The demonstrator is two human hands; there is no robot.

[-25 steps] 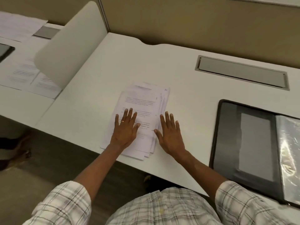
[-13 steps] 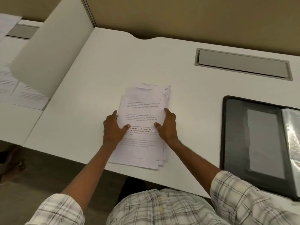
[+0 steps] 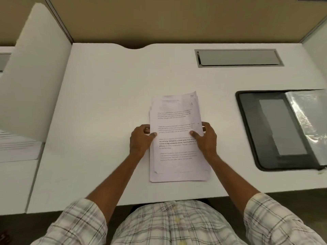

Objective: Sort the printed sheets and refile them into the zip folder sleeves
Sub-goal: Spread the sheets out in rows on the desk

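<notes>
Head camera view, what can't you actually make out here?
All head view.
Stack of printed sheets: text too small and blurred to read; top page hides the sheet count.
Zip folder: right side cut off by the frame edge; glare on its clear sleeve hides any contents.
Left hand, right hand: the stack hides any fingers underneath.
Neighbouring papers: blurred, partly behind the divider panel.

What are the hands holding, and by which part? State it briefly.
The sheets: the left hand grips their left edge, the right hand their right edge, thumbs on top, near mid-length.
</notes>
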